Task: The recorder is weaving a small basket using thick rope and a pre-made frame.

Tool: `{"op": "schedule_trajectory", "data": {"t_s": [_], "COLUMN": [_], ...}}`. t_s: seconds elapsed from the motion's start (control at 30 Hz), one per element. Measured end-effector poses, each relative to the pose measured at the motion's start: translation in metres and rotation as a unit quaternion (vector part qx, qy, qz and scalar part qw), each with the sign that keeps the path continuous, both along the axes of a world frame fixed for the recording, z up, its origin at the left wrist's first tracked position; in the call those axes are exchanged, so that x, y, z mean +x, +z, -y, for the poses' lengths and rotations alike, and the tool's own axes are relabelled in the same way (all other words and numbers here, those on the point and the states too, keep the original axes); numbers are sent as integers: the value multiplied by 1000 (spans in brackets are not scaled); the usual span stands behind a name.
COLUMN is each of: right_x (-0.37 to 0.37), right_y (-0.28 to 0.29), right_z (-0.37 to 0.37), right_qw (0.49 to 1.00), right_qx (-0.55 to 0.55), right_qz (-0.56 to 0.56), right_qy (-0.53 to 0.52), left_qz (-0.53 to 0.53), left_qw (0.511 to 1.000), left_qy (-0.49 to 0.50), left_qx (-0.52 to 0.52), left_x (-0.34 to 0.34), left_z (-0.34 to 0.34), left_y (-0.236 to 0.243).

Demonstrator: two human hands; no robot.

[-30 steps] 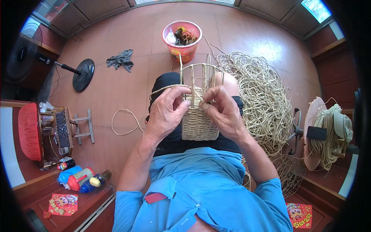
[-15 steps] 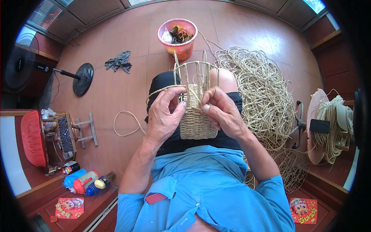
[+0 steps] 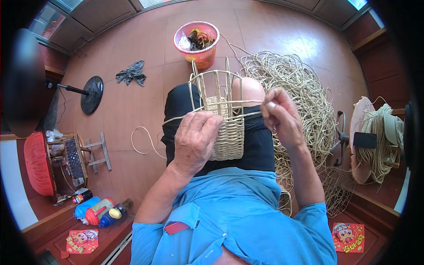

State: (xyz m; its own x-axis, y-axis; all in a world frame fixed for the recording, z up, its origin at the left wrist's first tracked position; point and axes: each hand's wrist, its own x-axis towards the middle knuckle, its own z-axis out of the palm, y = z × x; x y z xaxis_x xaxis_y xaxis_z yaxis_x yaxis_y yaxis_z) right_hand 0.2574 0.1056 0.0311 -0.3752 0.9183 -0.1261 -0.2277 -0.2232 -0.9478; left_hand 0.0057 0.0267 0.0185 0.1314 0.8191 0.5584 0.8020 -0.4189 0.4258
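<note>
A partly woven tan basket (image 3: 229,139) rests on my lap, its lower part densely woven and its bare upright stakes joined by a hoop at the far end. My left hand (image 3: 197,138) is closed on the basket's left side, fingers over the weaving edge and the thumb hidden. To the right, my right hand (image 3: 282,115) pinches a weaving cord (image 3: 248,102) drawn out from the stakes, apart from the basket. Two strands run toward these fingers; whether both are gripped cannot be told. Another length of cord (image 3: 174,120) trails left from beneath my left hand.
A large heap of loose cord (image 3: 300,115) lies on the floor at my right. Ahead stands a red bucket (image 3: 197,55) with scraps. A fan base (image 3: 92,95), dark rag (image 3: 131,73) and small wooden stool (image 3: 99,152) are leftward; a round board (image 3: 360,145) with coiled cord stands right.
My right hand has moved right, away from the basket, pulling the cord out straight. My left hand has turned palm down over the basket's left side. The basket has shifted slightly left.
</note>
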Motion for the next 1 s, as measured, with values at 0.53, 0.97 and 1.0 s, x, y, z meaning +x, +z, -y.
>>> {"op": "schedule_trajectory", "data": {"t_s": [0.53, 0.97, 1.0], "right_x": [-12, -53, -54], "right_y": [5, 8, 9], "right_z": [3, 1, -2], "right_qw": [945, 786, 780], "right_qx": [295, 495, 501], "right_qz": [82, 362, 371], "right_qy": [-112, -72, -53], "left_qz": [38, 10, 10], "left_qw": [994, 996, 996], "left_qy": [99, 79, 79], "left_qx": [-2, -51, -50], "left_x": [23, 26, 26], "left_z": [-28, -26, -24], "left_y": [-2, 9, 11]}}
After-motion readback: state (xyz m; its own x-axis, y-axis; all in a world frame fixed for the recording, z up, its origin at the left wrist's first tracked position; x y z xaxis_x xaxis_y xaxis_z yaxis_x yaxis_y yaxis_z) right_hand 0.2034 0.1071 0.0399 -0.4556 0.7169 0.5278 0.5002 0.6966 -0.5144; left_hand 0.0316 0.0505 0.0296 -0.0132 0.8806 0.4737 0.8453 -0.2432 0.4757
